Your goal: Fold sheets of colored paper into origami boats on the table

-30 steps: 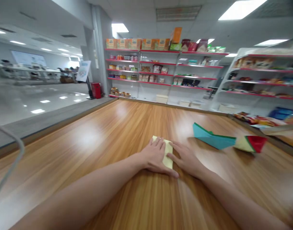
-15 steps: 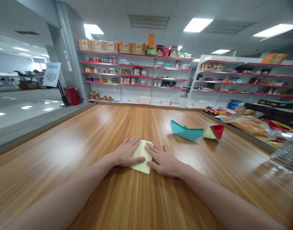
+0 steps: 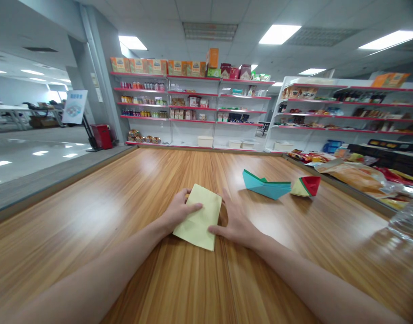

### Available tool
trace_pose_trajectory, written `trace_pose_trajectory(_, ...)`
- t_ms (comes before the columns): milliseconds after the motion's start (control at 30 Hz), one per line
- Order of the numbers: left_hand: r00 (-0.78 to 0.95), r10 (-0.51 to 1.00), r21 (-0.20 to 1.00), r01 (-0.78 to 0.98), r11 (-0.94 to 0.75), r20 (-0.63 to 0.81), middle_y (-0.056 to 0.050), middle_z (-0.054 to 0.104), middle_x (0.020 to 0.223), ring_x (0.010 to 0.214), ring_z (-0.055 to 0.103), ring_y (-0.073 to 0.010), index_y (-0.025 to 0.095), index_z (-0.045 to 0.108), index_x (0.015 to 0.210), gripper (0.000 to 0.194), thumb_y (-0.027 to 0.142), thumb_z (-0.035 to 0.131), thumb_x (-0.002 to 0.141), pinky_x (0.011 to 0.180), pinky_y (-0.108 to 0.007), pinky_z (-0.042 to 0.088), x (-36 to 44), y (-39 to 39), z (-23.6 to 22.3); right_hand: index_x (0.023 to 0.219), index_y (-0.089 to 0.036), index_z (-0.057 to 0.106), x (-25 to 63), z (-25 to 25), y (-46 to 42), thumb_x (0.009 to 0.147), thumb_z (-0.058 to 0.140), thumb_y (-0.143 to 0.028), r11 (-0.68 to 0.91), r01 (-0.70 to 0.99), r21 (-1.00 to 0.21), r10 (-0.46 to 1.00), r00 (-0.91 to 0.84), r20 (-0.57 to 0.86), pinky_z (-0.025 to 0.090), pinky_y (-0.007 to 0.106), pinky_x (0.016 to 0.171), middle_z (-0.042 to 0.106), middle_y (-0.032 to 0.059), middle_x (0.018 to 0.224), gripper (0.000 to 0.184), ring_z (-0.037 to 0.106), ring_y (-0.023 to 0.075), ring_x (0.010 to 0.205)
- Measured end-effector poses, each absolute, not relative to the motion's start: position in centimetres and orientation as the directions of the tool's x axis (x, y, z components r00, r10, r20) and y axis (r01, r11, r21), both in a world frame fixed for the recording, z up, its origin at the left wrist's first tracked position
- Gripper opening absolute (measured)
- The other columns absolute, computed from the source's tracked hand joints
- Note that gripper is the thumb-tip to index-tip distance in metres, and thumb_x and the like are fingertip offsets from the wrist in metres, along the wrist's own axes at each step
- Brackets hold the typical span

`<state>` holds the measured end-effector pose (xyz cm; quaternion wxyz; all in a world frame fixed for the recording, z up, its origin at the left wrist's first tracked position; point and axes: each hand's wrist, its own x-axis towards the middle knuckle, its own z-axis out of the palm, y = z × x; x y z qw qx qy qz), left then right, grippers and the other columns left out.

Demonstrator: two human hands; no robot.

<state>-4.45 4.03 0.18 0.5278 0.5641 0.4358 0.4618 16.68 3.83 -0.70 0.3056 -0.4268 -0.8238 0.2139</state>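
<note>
Raised folded yellow paper (image 3: 200, 221), pinching with left hand (image 3: 177, 211); can't tell right hand's (image 3: 239, 222) grip or clear plastic container's (image 3: 408, 221) contents near wooden table's (image 3: 192, 288) right edge.

White shelves (image 3: 189, 129) stand beneath ceiling lights (image 3: 279, 34), with seemingly desks (image 3: 5, 109) far left.

The yellow paper (image 3: 200, 220) hides some fingertips of the left hand (image 3: 175, 213); the right edge cuts off a clear container (image 3: 409, 219) (lettering on the far boxes (image 3: 157, 66) is too small).
</note>
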Motion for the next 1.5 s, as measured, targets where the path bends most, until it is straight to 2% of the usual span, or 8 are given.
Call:
trace_pose_trajectory(67,0.302,0.953,0.975,-0.217,0.051,0.017,-0.015,0.069,0.097,0.079,0.068,-0.0260,0.011,0.057,0.106,0.052,0.036,0.076,0.065,0.071,-0.039,0.054,-4.1,3.5,0.4,0.147,-0.022,0.002,16.2,-0.8,3.8,0.071,0.070,-0.046,0.465,0.372,-0.803,0.872,-0.350,0.343,0.039,0.051,0.099,0.046,0.0159,0.136,0.105,0.048,0.0294,0.121)
trace_pose_trajectory(133,0.371,0.929,0.937,-0.320,0.141,-0.013,-0.014,0.071,0.092,0.075,0.068,-0.0246,0.010,0.061,0.102,0.045,0.031,0.077,0.065,0.072,-0.039,0.054,-3.7,3.1,0.5,0.147,-0.023,0.002,15.8,-0.7,3.6,0.076,0.067,-0.040,0.374,0.150,-0.915,0.882,-0.364,0.300,0.048,0.046,0.091,0.054,0.0134,0.128,0.098,0.057,0.0259,0.111)
trace_pose_trajectory(200,0.382,0.923,0.921,-0.344,0.185,-0.042,-0.014,0.071,0.088,0.073,0.068,-0.0236,0.009,0.063,0.099,0.040,0.027,0.077,0.066,0.072,-0.038,0.054,-3.5,2.9,0.4,0.147,-0.025,0.007,15.5,-0.5,3.4,0.078,0.065,-0.035,0.321,0.004,-0.947,0.860,-0.421,0.290,0.050,0.044,0.090,0.056,0.0113,0.127,0.091,0.058,0.0247,0.110)
trace_pose_trajectory(300,0.387,0.919,0.921,-0.329,0.209,-0.070,-0.016,0.072,0.088,0.073,0.069,-0.0236,0.007,0.066,0.094,0.034,0.025,0.076,0.067,0.071,-0.037,0.054,-3.5,2.8,0.3,0.146,-0.027,0.013,15.3,0.0,3.0,0.079,0.064,-0.032,0.299,-0.077,-0.951,0.839,-0.454,0.301,0.049,0.044,0.093,0.055,0.0087,0.129,0.084,0.055,0.0245,0.115)
trace_pose_trajectory(433,0.388,0.918,0.926,-0.313,0.211,-0.078,-0.018,0.072,0.088,0.073,0.069,-0.0238,0.005,0.067,0.093,0.033,0.027,0.075,0.069,0.071,-0.036,0.054,-3.4,2.9,0.3,0.146,-0.026,0.012,15.3,0.1,2.7,0.077,0.066,-0.029,0.278,-0.074,-0.958,0.858,-0.429,0.283,0.051,0.043,0.091,0.056,0.0090,0.126,0.088,0.057,0.0240,0.110)
trace_pose_trajectory(567,0.360,0.928,0.932,-0.297,0.207,-0.091,-0.017,0.072,0.083,0.070,0.069,-0.0241,0.006,0.066,0.091,0.035,0.033,0.074,0.070,0.067,-0.035,0.055,-3.2,3.0,0.2,0.145,-0.028,0.006,15.1,-0.1,2.6,0.074,0.068,-0.025,0.257,-0.061,-0.964,0.901,-0.345,0.262,0.056,0.042,0.078,0.059,0.0094,0.117,0.094,0.065,0.0228,0.094)
trace_pose_trajectory(933,0.216,0.967,0.935,-0.295,0.195,-0.134,-0.011,0.070,0.066,0.054,0.066,-0.0212,0.010,0.062,0.075,0.038,0.048,0.065,0.075,0.052,-0.029,0.050,-2.7,3.5,-0.2,0.125,-0.023,0.039,15.3,-0.6,2.8,0.070,0.070,-0.025,0.405,0.239,-0.883,0.909,-0.211,0.360,0.054,0.039,0.078,0.063,0.0086,0.108,0.064,0.063,0.0244,0.095)
trace_pose_trajectory(1500,0.254,0.958,0.932,-0.297,0.207,-0.132,-0.010,0.069,0.066,0.054,0.065,-0.0202,0.011,0.064,0.079,0.047,0.057,0.062,0.074,0.054,-0.030,0.050,-2.7,3.5,-0.3,0.111,-0.020,0.041,15.4,-1.1,3.1,0.067,0.073,-0.032,0.390,0.331,-0.859,0.921,-0.128,0.369,0.053,0.037,0.074,0.064,0.0077,0.101,0.056,0.064,0.0235,0.090)
